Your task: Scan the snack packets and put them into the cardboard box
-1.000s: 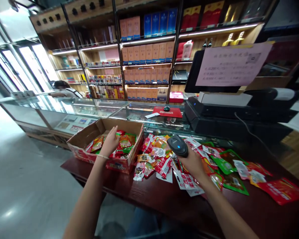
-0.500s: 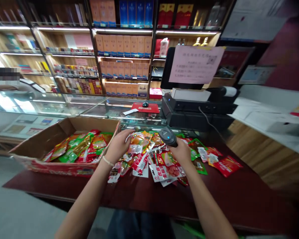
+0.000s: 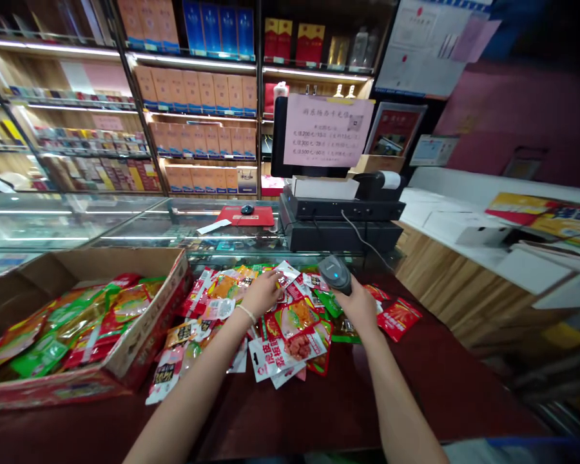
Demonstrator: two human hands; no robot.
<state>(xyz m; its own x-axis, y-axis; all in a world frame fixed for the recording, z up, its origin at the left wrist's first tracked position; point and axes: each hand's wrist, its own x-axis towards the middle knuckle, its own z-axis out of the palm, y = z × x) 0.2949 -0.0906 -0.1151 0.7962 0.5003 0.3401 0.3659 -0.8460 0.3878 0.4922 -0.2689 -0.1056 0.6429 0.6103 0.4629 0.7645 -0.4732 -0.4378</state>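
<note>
My right hand [image 3: 360, 309] is wrapped round the handle of a dark barcode scanner [image 3: 335, 273], whose small blue light glows on top. The scanner head is above the back of a pile of shiny snack packets [image 3: 297, 316], in red, green, white and orange. In the middle of this pile is my left hand [image 3: 261, 294], with a pale band on its wrist. Its fingers are bent and closed at the edge of a white and red snack packet [image 3: 289, 272]; the fingertips are partly hidden.
An open cardboard box [image 3: 149, 322] with more packets stands at the left of the dark red table [image 3: 348, 406]. Behind are a glass counter, a mouse [image 3: 247, 209] on a red mat, and a screen with a pink notice [image 3: 326, 132]. White boxes [image 3: 464, 219] stand at right.
The view has turned right and come closer to the table. My left hand has moved right from the pile's left side to a white and red packet. The right hand keeps the scanner.
</note>
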